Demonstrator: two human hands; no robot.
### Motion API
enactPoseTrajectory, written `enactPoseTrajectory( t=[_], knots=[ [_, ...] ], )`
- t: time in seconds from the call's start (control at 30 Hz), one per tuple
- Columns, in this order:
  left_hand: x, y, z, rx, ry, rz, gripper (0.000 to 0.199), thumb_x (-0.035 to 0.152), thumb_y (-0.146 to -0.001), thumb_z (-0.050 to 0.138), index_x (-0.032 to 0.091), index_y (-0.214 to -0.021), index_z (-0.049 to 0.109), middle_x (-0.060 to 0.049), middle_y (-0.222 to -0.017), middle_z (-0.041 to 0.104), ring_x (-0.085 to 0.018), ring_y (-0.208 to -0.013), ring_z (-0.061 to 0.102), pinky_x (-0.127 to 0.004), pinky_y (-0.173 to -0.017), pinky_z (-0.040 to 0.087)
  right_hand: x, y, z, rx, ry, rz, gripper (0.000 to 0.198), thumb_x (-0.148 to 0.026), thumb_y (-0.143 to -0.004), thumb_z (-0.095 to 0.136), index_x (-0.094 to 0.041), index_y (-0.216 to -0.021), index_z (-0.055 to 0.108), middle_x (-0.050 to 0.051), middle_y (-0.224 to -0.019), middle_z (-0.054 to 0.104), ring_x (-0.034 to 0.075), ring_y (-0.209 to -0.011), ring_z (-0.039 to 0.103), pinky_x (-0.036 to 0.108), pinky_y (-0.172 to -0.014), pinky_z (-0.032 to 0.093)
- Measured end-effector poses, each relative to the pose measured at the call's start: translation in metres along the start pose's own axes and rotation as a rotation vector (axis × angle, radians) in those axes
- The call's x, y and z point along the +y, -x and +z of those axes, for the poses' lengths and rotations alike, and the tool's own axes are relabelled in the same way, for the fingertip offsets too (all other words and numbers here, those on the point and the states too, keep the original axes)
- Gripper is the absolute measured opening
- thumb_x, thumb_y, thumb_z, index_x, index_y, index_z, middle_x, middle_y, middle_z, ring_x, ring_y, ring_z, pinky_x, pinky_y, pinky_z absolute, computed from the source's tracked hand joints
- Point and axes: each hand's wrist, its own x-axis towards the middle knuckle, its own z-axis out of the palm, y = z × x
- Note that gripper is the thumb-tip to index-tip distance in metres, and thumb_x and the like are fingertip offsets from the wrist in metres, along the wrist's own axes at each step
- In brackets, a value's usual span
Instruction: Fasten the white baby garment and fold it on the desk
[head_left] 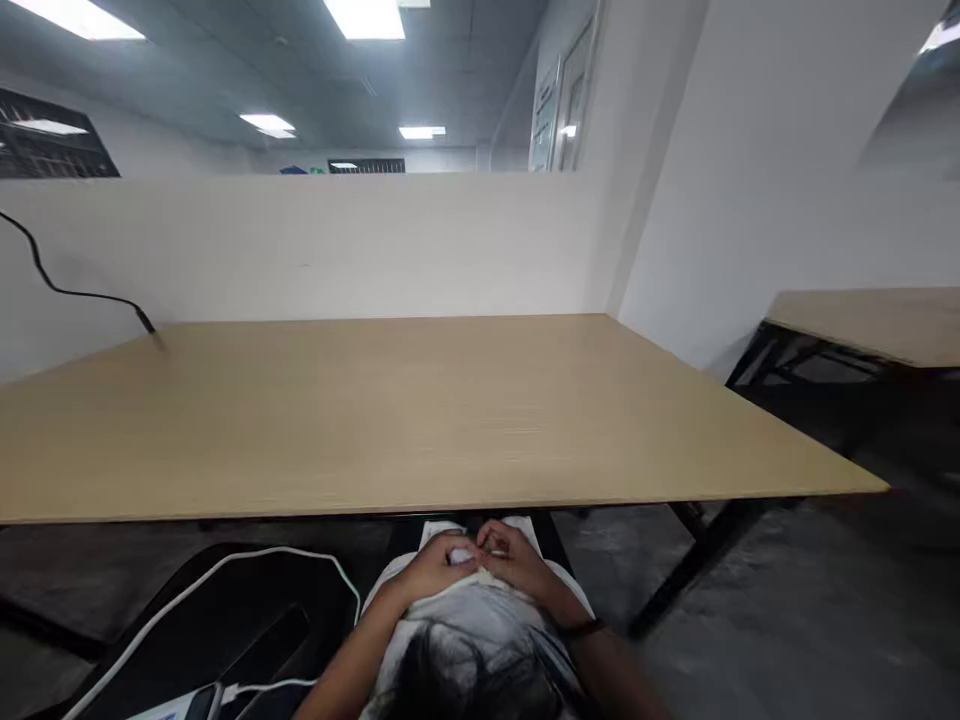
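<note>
Beyond the curled fingers (499, 532) lies the wood-grain tabletop (450, 420), its long side crosswise; left hand (435, 567) and right hand (523, 566) are similarly near. Whether they grasp something, I cannot tell.

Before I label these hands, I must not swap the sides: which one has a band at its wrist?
The right hand: a dark band circles its wrist, while the left hand shows none at its wrist.

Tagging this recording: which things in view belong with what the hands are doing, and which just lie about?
Belonging:
- left hand, right hand, close together; no held item discernible

Lying or standing about:
- black cable
- white cable
- wood-toned table
- second table
</note>
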Motion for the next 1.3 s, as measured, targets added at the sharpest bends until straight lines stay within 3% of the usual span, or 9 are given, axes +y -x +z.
enactPoseTrajectory(
  t=[0.17, 0.3, 0.43, 0.63, 0.87, 1.03, 1.17, 1.3],
  knots=[
    [0.004, 0.004, -0.005, 0.051, 0.027, 0.008, 0.034, 0.051, -0.086, 0.062, 0.018, -0.081, 0.068, -0.005, -0.092, 0.058, -0.021, -0.095, 0.054, -0.031, -0.089, 0.042, -0.005, 0.001, -0.002, 0.019, 0.091, -0.086, 0.037, -0.051, -0.077, 0.071, -0.019, -0.068, 0.056, 0.000, -0.078, 0.054, 0.017, -0.076, 0.053, 0.027, -0.066, 0.038],
    [0.007, 0.008, -0.009, 0.036, 0.100, 0.040, 0.036, 0.052, -0.089, 0.058, 0.018, -0.079, 0.063, -0.005, -0.097, 0.058, -0.022, -0.100, 0.053, -0.032, -0.093, 0.040, -0.011, 0.004, -0.002, 0.003, 0.123, -0.103, 0.029, -0.045, -0.075, 0.072, -0.020, -0.071, 0.058, 0.001, -0.078, 0.058, 0.020, -0.080, 0.053, 0.030, -0.070, 0.040],
    [0.011, 0.010, -0.011, -0.032, 0.042, -0.002, 0.029, 0.048, -0.085, 0.064, 0.019, -0.088, 0.067, -0.003, -0.093, 0.063, -0.021, -0.096, 0.054, -0.031, -0.092, 0.041, -0.016, 0.006, -0.001, 0.011, 0.149, -0.059, 0.024, -0.040, -0.072, 0.071, -0.019, -0.070, 0.059, 0.001, -0.074, 0.058, 0.020, -0.078, 0.054, 0.030, -0.069, 0.039],
    [0.020, 0.010, -0.008, -0.013, 0.062, 0.012, 0.029, 0.045, -0.085, 0.063, 0.017, -0.088, 0.071, -0.003, -0.092, 0.069, -0.021, -0.092, 0.060, -0.029, -0.088, 0.045, -0.015, 0.006, -0.001, 0.017, 0.084, -0.026, 0.028, -0.045, -0.073, 0.072, -0.019, -0.072, 0.063, 0.000, -0.071, 0.059, 0.019, -0.072, 0.054, 0.029, -0.064, 0.039],
    [0.025, 0.013, -0.007, -0.005, 0.129, 0.022, 0.024, 0.041, -0.084, 0.061, 0.020, -0.088, 0.072, -0.001, -0.087, 0.071, -0.021, -0.088, 0.063, -0.029, -0.086, 0.046, -0.019, 0.006, -0.003, -0.012, 0.072, 0.060, 0.036, -0.056, -0.071, 0.071, -0.023, -0.070, 0.057, -0.003, -0.061, 0.047, 0.015, -0.059, 0.041, 0.027, -0.055, 0.033],
    [0.023, 0.011, -0.008, 0.024, 0.144, -0.006, 0.021, 0.038, -0.084, 0.058, 0.019, -0.077, 0.064, 0.000, -0.076, 0.060, -0.020, -0.080, 0.056, -0.028, -0.080, 0.044, -0.029, 0.007, -0.004, 0.016, 0.061, 0.055, 0.042, -0.055, -0.072, 0.069, -0.024, -0.058, 0.043, -0.003, -0.057, 0.040, 0.014, -0.057, 0.036, 0.028, -0.054, 0.031],
    [0.019, 0.009, -0.011, 0.083, 0.148, -0.043, 0.024, 0.040, -0.088, 0.051, 0.020, -0.076, 0.054, -0.001, -0.079, 0.055, -0.019, -0.083, 0.052, -0.030, -0.083, 0.042, -0.034, 0.012, -0.003, -0.043, 0.058, 0.023, 0.028, -0.047, -0.071, 0.074, -0.024, -0.071, 0.057, -0.004, -0.057, 0.037, 0.014, -0.056, 0.035, 0.029, -0.053, 0.031],
    [0.022, 0.013, -0.013, 0.007, 0.144, -0.013, 0.023, 0.042, -0.089, 0.054, 0.020, -0.086, 0.056, -0.001, -0.087, 0.056, -0.019, -0.089, 0.052, -0.030, -0.088, 0.041, -0.032, 0.010, -0.004, -0.075, 0.123, -0.037, 0.025, -0.045, -0.073, 0.074, -0.023, -0.074, 0.062, -0.001, -0.067, 0.053, 0.018, -0.066, 0.049, 0.031, -0.062, 0.038]
  ],
)
